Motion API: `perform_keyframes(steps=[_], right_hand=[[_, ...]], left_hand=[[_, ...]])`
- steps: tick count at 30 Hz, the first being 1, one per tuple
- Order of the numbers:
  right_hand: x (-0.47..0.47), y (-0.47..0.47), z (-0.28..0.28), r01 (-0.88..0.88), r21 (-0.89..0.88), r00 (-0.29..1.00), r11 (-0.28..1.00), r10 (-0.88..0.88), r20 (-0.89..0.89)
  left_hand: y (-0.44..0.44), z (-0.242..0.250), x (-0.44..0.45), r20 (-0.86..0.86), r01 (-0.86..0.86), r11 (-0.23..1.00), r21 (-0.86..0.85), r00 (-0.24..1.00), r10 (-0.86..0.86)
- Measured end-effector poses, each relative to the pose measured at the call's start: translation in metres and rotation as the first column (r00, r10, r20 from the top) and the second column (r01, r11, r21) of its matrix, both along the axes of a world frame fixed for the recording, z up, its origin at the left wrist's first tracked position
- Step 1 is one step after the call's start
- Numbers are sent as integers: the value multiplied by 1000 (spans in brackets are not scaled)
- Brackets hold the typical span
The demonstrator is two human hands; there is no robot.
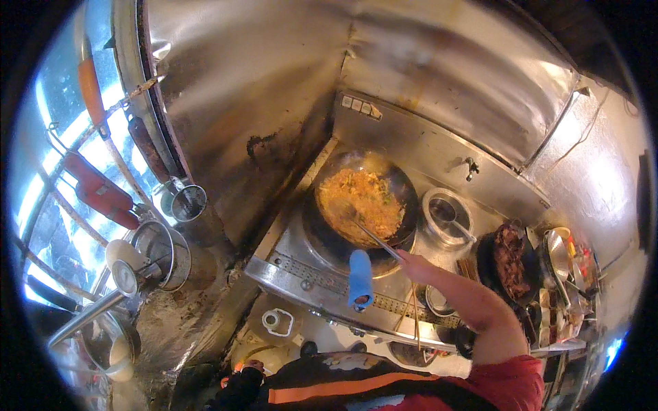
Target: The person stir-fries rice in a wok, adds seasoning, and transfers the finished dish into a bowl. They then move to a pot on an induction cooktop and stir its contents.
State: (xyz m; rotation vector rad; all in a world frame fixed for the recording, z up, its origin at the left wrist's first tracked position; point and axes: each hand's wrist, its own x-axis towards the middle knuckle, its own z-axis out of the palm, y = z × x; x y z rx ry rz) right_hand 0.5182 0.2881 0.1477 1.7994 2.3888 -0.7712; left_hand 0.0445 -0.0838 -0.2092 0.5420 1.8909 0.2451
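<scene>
My right hand (413,266) is closed around the metal handle of a long cooking utensil (377,239). Its working end is sunk in orange-brown food with green bits (360,203), so its shape is hidden. The food fills much of a dark wok (409,200) on the stove. A blue sleeve (361,277) covers the wok's handle, which points toward me, and no hand is on it. Low at the bottom edge, what appears to be my left hand (254,366) is small and partly hidden beside dark cloth; its fingers cannot be made out.
Right of the wok sits a round metal pot (447,211) with a utensil in it. Farther right are a dark pan of browned meat (510,262) and a perforated skimmer (556,255). Wooden sticks (415,313) cross the stove's front edge. Strainers (169,257) and ladles hang at left.
</scene>
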Motion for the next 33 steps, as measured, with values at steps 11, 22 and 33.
perform_keyframes(steps=[11, 22, 33], right_hand=[[-11, 47, 61, 103, 129, 851, 986, -154, 502], [42, 14, 103, 13, 169, 816, 986, -108, 568], [35, 13, 51, -105, 26, 982, 994, 99, 163]], left_hand=[[-2, 2, -3, -35, 60, 998, -37, 998, -61], [24, -4, 14, -1, 79, 997, 15, 997, -79], [-20, -12, 6, -35, 51, 999, -3, 998, -51]])
